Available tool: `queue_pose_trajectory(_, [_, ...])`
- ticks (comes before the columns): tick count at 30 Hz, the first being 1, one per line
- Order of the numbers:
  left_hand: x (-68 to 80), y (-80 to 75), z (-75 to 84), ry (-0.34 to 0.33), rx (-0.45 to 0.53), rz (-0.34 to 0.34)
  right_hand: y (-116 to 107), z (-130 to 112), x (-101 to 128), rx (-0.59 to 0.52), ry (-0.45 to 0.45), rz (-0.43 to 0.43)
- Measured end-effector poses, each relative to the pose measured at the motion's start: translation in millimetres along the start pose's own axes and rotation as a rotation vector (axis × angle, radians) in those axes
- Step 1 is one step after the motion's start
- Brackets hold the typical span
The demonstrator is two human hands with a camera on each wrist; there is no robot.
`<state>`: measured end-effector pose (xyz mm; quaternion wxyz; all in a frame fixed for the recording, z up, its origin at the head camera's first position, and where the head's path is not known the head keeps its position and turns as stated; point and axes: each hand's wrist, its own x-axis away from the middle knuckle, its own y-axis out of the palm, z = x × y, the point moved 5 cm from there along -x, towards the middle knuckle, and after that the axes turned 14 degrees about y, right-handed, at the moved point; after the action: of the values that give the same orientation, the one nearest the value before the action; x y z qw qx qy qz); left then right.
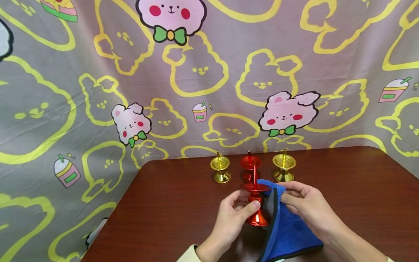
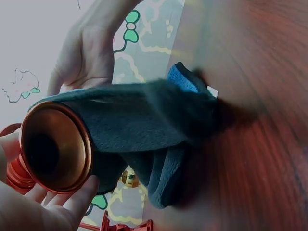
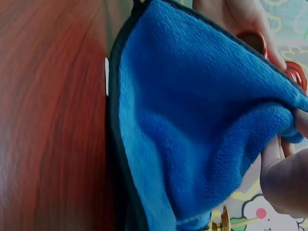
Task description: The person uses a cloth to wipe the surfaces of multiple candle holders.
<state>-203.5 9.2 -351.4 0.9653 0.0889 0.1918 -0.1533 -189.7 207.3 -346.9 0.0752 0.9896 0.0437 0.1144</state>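
Observation:
My left hand [image 1: 229, 214] grips a shiny red candle holder [image 1: 257, 219] by its stem and base, thumb across the front. It stands upright above the table, its spike pointing up from a shallow dish. The left wrist view shows the hollow underside of its base [image 2: 72, 156]. With my right hand [image 1: 309, 203] I pinch the upper edge of a cloth [image 1: 294, 236], blue on one side and dark grey on the other, with a black border. The cloth hangs beside the candle holder, grey side [image 2: 125, 125] towards it; whether they touch is unclear.
Behind my hands stand a gold candle holder [image 1: 222, 177], a second red one [image 1: 247, 162] and another gold one [image 1: 284, 177], in a row on the dark red-brown wooden table [image 1: 163, 211]. A cartoon-print fabric backdrop [image 1: 229, 65] rises behind and beside the table.

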Motion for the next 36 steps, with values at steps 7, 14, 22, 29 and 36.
queue_pose_trajectory(7, [0.8,4.2,-0.7,0.035,0.027,-0.011,6,5,1,-0.077,0.004,0.083])
queue_pose_trajectory(14, [2.2,5.1,0.7,0.05,0.063,0.001,14,8,5,0.012,-0.005,0.26])
queue_pose_trajectory(22, [2.0,4.3,0.5,0.072,0.033,0.012,27,5,12,0.181,-0.017,0.332])
queue_pose_trajectory(29, [0.6,2.5,1.1,0.097,0.003,0.04,37,0,18,0.347,-0.13,0.343])
queue_pose_trajectory(36, [-1.6,-1.1,1.4,0.11,0.014,0.079,44,-1,24,0.467,-0.236,0.368])
